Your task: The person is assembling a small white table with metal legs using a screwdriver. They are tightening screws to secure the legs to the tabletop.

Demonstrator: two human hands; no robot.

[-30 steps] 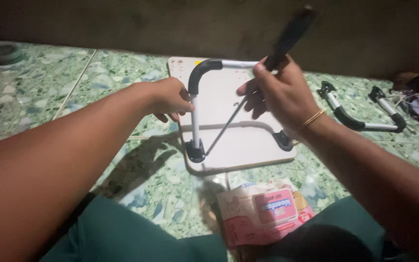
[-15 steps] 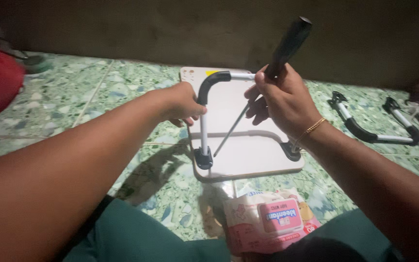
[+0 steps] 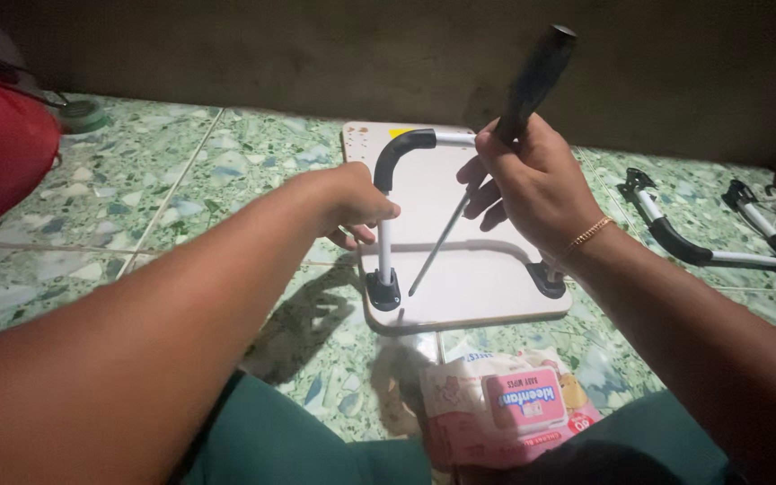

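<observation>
Screwdriver [image 3: 487, 157], with its black handle gripped in the closed right hand [image 3: 532, 184], is angled down so that its tip lies near the black foot bracket [image 3: 383, 292] at 7 o'clock on the pale board [image 3: 487, 278], which rests on the green tiled floor [image 3: 136, 207]. The white tube leg [image 3: 386, 242] is clasped by the closed left hand [image 3: 352, 202] just above that bracket. Should the slanted tip be pushed off the fastener, the board could be gouged or the left fingers struck, and the leg could be twisted if the grasp is loosened.
</observation>
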